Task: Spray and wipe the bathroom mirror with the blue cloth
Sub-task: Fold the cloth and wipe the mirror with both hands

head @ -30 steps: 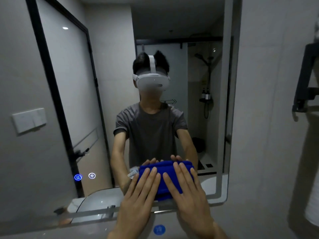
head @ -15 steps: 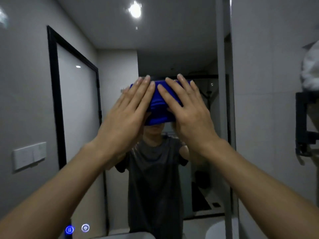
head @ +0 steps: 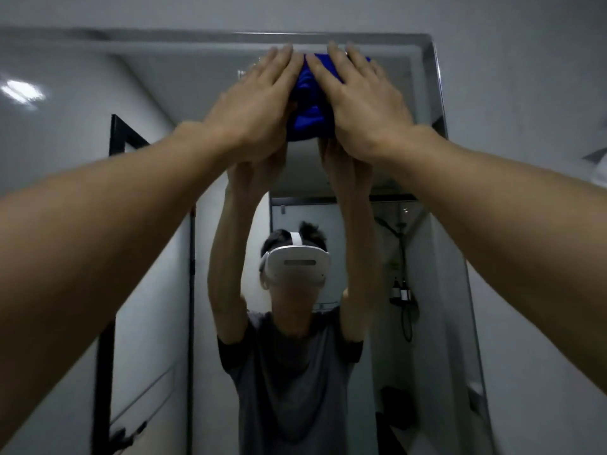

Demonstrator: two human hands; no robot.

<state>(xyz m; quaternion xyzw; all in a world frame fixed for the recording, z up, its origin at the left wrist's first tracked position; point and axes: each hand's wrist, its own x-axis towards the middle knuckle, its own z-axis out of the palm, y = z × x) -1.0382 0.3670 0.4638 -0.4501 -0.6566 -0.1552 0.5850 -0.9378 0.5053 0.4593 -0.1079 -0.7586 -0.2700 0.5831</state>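
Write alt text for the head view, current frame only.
Two bare hands, left hand and right hand, press a folded blue cloth flat against the bathroom mirror just under its top edge, fingers straight and arms stretched up. The mirror reflects the person in a grey T-shirt, a dark-framed door and a shower behind.

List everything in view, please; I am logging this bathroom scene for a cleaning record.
Folded blue cleaning cloth: one, blue, flat against the glass near the top edge.
Frameless wall mirror: one, silvery, filling the view.
Black-framed door: one, reflected, left.
Black shower hose: one, reflected, right.
Dark bottles: two, reflected on the shower shelf.
Left hand: one, fingers straight, pressing the cloth.
Right hand: one, fingers straight, pressing the cloth.
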